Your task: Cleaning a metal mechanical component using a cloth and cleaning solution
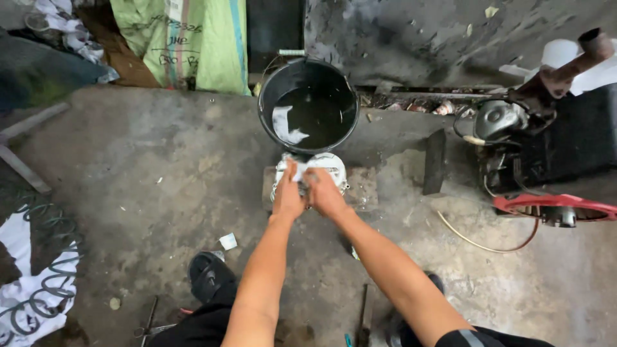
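A silver metal engine part (328, 164) rests on a flat block on the concrete floor, just in front of a black bucket (267, 103) holding dark liquid. My left hand (287, 196) and my right hand (323, 193) are both pressed on the part. A small pale rag (301, 172) is pinched between them. The lower half of the part is hidden under my hands.
A motorcycle engine and red frame (553, 205) stand at the right, with a thin hose (479, 244) curling on the floor. A green sack (193, 42) lies at the back. Coiled springs (45, 270) sit at the left. Pliers (149, 328) and my black shoe (207, 275) are near.
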